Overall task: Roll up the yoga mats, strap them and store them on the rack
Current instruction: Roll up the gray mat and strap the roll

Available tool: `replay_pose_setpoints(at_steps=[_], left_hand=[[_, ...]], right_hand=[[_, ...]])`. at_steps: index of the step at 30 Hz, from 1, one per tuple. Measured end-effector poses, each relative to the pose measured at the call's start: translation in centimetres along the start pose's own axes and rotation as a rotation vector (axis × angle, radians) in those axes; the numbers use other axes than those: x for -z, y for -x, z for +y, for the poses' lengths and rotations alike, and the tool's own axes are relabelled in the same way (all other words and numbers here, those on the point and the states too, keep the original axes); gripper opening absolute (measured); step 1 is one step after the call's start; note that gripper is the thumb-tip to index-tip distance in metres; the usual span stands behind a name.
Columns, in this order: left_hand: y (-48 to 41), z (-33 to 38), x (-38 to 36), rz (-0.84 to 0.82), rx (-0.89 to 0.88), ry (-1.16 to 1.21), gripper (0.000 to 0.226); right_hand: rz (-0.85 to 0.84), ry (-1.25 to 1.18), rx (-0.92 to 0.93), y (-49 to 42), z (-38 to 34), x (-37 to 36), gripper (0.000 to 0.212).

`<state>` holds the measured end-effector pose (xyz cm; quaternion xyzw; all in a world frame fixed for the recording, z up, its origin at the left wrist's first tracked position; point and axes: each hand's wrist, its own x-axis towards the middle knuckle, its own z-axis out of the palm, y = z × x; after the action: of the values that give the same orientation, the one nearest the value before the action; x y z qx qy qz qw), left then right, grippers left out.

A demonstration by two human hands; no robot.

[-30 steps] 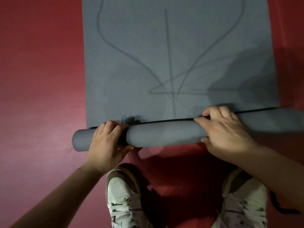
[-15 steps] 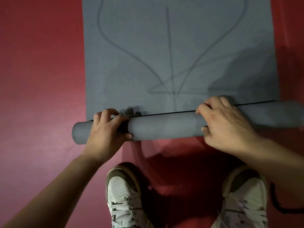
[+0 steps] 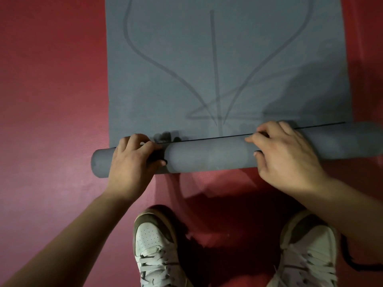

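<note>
Mat: I am looking down at a grey yoga mat (image 3: 217, 65) lying on the red floor (image 3: 51, 90), its near end wound into a roll (image 3: 207, 157) running left to right, the rest lying flat beyond it with pale curved lines printed on it.
Roll: it is sitting on the floor just ahead of the shoes, its left end sticking out past the flat mat's left edge, its right end running off toward the frame's edge.
Left hand (image 3: 131, 164): it is pressing down on the roll near the left end, fingers curled over the top, thumb on the near side; closed around the roll.
Right hand (image 3: 284, 156): it is lying over the roll right of centre, fingers bent across the top to the seam, thumb on the near face; holding the roll.
Feet: two white shoes, left shoe (image 3: 155, 245) and right shoe (image 3: 308, 251), are standing near the roll, not touching it.
Extra: a dark cord (image 3: 356, 264) is trailing beside the right shoe; I cannot tell what it is.
</note>
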<state>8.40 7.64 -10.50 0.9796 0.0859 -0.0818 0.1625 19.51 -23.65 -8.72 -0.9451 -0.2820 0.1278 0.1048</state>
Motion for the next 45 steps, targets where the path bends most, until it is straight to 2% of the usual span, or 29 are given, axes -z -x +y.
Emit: replay_pose_setpoints(at_steps=[5, 7, 9, 11, 13, 16, 18, 22, 31, 36, 41, 45], left_hand=[[-0.3, 0.3, 0.4, 0.005, -0.009, 0.018, 0.039], [-0.3, 0.5, 0.5, 0.018, -0.011, -0.009, 0.041], [0.0, 0.8, 0.3, -0.005, -0.019, -0.073, 0.056], [0.5, 1.0, -0.3, -0.07, -0.027, -0.165, 0.083], [0.7, 1.2, -1.1, -0.1, -0.024, -0.244, 0.102], [0.2, 1.2, -1.8, -0.016, -0.036, -0.264, 0.086], [-0.3, 1.0, -1.6, 0.017, -0.061, -0.236, 0.074], [-0.6, 0.8, -1.0, 0.009, -0.067, -0.206, 0.066], [1.7, 1.2, -0.7, -0.1, -0.098, -0.157, 0.07], [2.4, 1.2, -0.9, -0.069, -0.042, -0.087, 0.08], [1.6, 1.0, -0.6, -0.092, -0.081, -0.064, 0.076], [1.7, 0.9, -0.7, -0.05, -0.043, -0.037, 0.071]], right_hand=[[0.01, -0.024, 0.017, 0.3, 0.1, -0.3, 0.041], [-0.047, 0.029, 0.024, 0.4, 0.1, -0.2, 0.055], [-0.116, 0.115, 0.028, 0.4, -0.2, -0.1, 0.077], [-0.144, 0.186, 0.019, 0.1, -0.5, -0.4, 0.092], [-0.128, 0.255, 0.022, -0.2, -0.8, -0.7, 0.085], [-0.087, 0.285, 0.056, -0.9, -0.7, -0.7, 0.06], [-0.105, 0.261, 0.062, -1.1, -0.5, -0.4, 0.06], [-0.116, 0.253, 0.043, -1.1, -0.4, -0.2, 0.061], [-0.259, 0.203, -0.031, 1.5, -1.2, 0.1, 0.056], [-0.19, 0.143, -0.018, 2.1, -1.0, -0.4, 0.073], [-0.227, 0.129, 0.019, 1.2, -0.8, 0.2, 0.059], [-0.212, 0.075, 0.015, 1.1, -0.4, 0.1, 0.059]])
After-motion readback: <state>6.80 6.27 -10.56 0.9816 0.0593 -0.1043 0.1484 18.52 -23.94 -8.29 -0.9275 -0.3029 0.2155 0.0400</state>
